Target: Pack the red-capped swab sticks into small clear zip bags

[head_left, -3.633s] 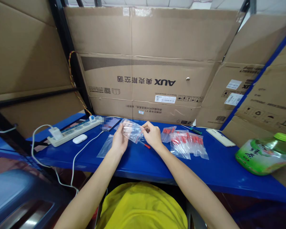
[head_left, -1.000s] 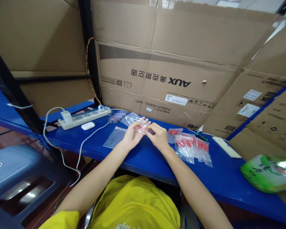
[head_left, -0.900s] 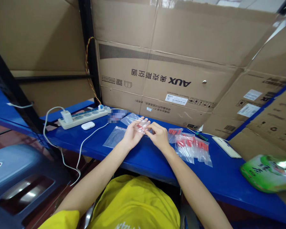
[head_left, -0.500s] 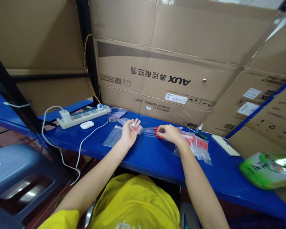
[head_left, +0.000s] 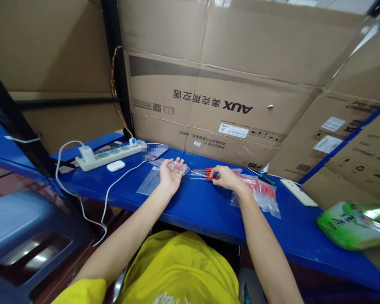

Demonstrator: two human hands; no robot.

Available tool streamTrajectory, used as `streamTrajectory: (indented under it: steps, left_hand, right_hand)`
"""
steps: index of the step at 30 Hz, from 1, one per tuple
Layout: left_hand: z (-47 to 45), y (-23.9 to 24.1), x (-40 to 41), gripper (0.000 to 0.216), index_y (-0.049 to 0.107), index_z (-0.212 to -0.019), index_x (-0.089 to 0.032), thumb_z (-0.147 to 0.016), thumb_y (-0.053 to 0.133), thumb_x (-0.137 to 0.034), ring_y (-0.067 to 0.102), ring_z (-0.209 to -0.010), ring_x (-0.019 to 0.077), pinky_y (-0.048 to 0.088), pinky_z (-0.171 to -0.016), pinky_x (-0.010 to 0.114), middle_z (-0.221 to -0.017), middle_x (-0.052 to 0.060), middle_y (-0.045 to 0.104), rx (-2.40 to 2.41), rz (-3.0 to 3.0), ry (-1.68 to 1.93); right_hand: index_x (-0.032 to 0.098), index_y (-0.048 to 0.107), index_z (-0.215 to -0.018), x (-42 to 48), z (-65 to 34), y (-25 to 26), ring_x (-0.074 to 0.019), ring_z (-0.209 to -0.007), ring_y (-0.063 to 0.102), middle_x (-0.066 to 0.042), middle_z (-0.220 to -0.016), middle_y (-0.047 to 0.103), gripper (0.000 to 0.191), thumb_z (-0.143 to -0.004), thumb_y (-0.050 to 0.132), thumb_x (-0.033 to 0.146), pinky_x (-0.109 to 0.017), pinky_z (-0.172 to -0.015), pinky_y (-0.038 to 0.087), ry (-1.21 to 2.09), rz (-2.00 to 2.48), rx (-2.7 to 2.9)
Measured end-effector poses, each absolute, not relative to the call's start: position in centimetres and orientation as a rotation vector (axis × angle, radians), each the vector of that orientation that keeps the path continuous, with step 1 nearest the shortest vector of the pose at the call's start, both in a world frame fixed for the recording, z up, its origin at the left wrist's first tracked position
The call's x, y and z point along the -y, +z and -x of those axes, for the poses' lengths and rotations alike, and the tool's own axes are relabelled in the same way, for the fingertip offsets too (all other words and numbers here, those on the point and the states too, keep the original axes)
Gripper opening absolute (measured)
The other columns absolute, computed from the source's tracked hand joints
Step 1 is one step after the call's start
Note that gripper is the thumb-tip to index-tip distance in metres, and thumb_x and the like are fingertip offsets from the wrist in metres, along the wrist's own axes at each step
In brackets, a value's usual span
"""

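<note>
My left hand is turned palm up, its fingers curled around a small clear plastic bag. The bag's near end points toward my right hand. That hand pinches several thin clear sticks with red ends. Their clear tips face left, close to the bag's edge; I cannot tell whether any tip is inside. Right of my right hand lie clear bags filled with red-ended pieces. Beneath and left of my left hand, another clear bag rests on the blue table.
A power strip, a white case and a phone sit on the left. To the right are a green-handled screwdriver, a pale phone-like slab and a green bottle. Cardboard walls the back.
The bag in my left hand has tilted flatter, and the fingers have shifted slightly. My right hand has moved a little with the red-ended sticks, which sit closer together.
</note>
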State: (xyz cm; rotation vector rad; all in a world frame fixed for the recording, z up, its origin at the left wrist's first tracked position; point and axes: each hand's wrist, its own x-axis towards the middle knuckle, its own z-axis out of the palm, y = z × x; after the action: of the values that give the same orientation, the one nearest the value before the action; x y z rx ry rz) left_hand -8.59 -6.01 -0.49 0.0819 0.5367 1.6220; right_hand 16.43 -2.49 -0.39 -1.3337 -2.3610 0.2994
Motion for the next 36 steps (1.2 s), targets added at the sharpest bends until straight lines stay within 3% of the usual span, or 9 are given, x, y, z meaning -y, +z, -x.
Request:
streamTrajectory:
  steps: [5, 13, 24, 27, 36]
  left_hand:
    - [8.7, -0.8, 5.7, 0.010, 0.062, -0.093, -0.018, -0.085, 0.056, -0.016, 0.070, -0.091, 0.0198, 0.059, -0.083, 0.033, -0.097, 0.007, 0.069, -0.556, -0.068, 1.667]
    - [9.2, -0.7, 5.5, 0.007, 0.058, -0.093, -0.020, -0.087, 0.055, -0.018, 0.072, -0.095, 0.0177, 0.057, -0.086, 0.029, -0.097, 0.004, 0.069, -0.477, 0.012, 1.849]
    - [7.5, 0.0, 6.6, 0.013, 0.061, -0.093, -0.018, -0.081, 0.060, -0.012, 0.073, -0.089, 0.0202, 0.059, -0.089, 0.037, -0.097, 0.007, 0.073, -0.461, -0.169, 1.593]
    - [7.3, 0.0, 6.8, 0.017, 0.063, -0.097, -0.016, -0.081, 0.059, -0.011, 0.073, -0.086, 0.0205, 0.060, -0.089, 0.038, -0.098, 0.008, 0.074, -0.465, -0.207, 1.552]
    - [7.2, -0.5, 6.7, 0.032, 0.065, -0.108, -0.015, -0.078, 0.058, -0.007, 0.075, -0.092, 0.0233, 0.060, -0.085, 0.035, -0.103, 0.012, 0.076, -0.454, -0.319, 1.433]
  right_hand:
    - [0.018, 0.079, -0.087, 3.2, -16.2, 1.1, -0.0144, -0.066, 0.063, 0.000, -0.076, 0.075, 0.018, -0.074, 0.067, 0.016, -0.025, -0.065, 0.048, 0.448, 1.172, 2.207]
    - [0.017, 0.078, -0.090, 4.1, -15.9, 2.2, -0.0180, -0.071, 0.068, -0.005, -0.083, 0.079, 0.020, -0.081, 0.070, 0.031, -0.030, -0.068, 0.054, 0.617, 0.939, 2.011]
    - [0.021, 0.084, -0.100, 5.1, -11.4, 0.1, -0.0178, -0.073, 0.070, -0.005, -0.093, 0.082, 0.022, -0.091, 0.074, 0.039, -0.030, -0.071, 0.054, 0.604, 0.840, 2.094]
    - [0.022, 0.084, -0.101, 5.4, -10.0, -0.7, -0.0174, -0.066, 0.067, -0.004, -0.085, 0.081, 0.025, -0.092, 0.075, 0.043, -0.030, -0.066, 0.052, 0.587, 0.829, 2.094]
    - [0.023, 0.076, -0.110, 5.7, -8.4, -1.9, -0.0188, -0.073, 0.067, -0.004, -0.092, 0.079, 0.021, -0.098, 0.062, 0.031, -0.031, -0.073, 0.052, 0.340, 0.827, 2.091]
